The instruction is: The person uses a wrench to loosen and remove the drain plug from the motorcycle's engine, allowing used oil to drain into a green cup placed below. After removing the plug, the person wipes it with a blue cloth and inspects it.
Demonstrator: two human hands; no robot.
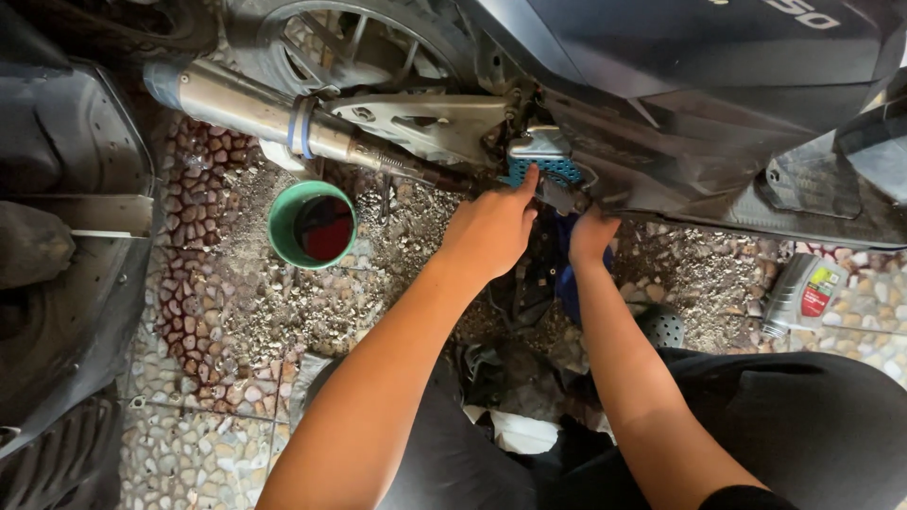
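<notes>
My left hand (491, 231) rests with one fingertip touching the single blue perforated metal footpeg (546, 168) under the dark scooter body (690, 104); the other fingers are curled loosely, clamped on nothing. My right hand (590, 236) reaches just below the same footpeg; its fingers are hidden, so I cannot tell whether they are apart or together. One steel exhaust pipe (274, 113) runs left of my fingers. One green round cup holding dark red liquid (313, 225) sits on the pebble floor (217, 312), left of my left hand. One grey plastic oil bottle (803, 293) lies well right of my right hand.
</notes>
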